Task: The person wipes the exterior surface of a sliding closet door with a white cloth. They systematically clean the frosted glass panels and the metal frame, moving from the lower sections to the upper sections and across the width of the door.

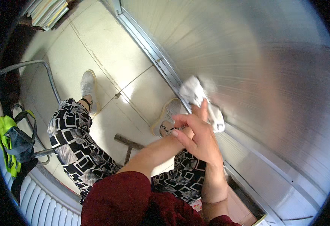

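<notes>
A crumpled white cloth [197,92] lies against the shiny metal panel [270,67], just above its lower frame; its upper part is smeared by motion. My left arm reaches across from the left, and my left hand [201,109], mostly covered by the other, appears closed on the cloth. Crossing in front of the left wrist is my right hand [204,145], its thumb and forefinger apart with nothing seen between them. Its remaining fingers are hidden from view.
A metal rail [146,47] edges the tiled floor [108,34]. Leftward stand a tubular metal frame [46,69], a green and dark bag [16,141] and a white slatted seat [40,203]. A brown T-shaped bar [128,142] shows between my legs. Stacked books or papers [48,13] sit far left.
</notes>
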`<action>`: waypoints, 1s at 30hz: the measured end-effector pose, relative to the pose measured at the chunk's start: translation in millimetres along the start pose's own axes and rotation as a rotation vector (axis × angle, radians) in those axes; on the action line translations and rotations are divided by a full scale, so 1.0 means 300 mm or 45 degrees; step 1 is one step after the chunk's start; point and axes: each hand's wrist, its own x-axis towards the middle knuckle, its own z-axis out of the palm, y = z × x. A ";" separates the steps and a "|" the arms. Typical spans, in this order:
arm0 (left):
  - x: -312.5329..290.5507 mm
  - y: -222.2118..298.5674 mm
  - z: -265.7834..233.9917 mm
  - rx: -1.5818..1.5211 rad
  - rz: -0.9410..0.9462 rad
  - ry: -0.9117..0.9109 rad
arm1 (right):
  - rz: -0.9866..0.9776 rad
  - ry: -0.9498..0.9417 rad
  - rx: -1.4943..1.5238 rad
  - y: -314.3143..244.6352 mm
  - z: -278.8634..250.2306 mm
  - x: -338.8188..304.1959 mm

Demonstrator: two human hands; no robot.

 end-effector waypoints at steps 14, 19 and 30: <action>-0.086 0.074 -0.006 0.517 1.162 -0.042 | -0.315 1.394 0.226 -0.033 -0.030 -0.110; -0.132 0.118 -0.163 -0.002 -0.273 -0.433 | -0.188 1.510 0.386 0.096 -0.085 -0.198; -0.167 0.621 -0.314 0.001 -0.570 -1.182 | -0.014 0.511 0.219 0.035 0.087 -0.086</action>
